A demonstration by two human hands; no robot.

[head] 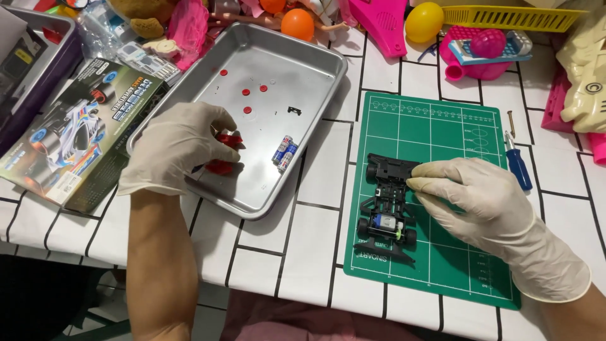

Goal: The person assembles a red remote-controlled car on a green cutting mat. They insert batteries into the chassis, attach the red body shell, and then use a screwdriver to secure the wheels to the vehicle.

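My gloved left hand (178,146) reaches into a metal tray (315,95) and closes its fingers on red plastic parts (225,153) near the tray's front left. My gloved right hand (475,197) rests on a green cutting mat (442,126), with its fingertips gripping the side of a black toy car chassis (386,205). The chassis lies lengthwise on the mat with a small motor showing near its rear. Two small batteries (283,152) and several small red discs (246,92) lie loose in the tray.
A toy car kit box (76,132) lies left of the tray. A blue-handled screwdriver (517,161) and a screw (511,123) lie right of the mat. Pink, yellow and orange toys crowd the back edge. The tiled tabletop's front edge runs below the mat.
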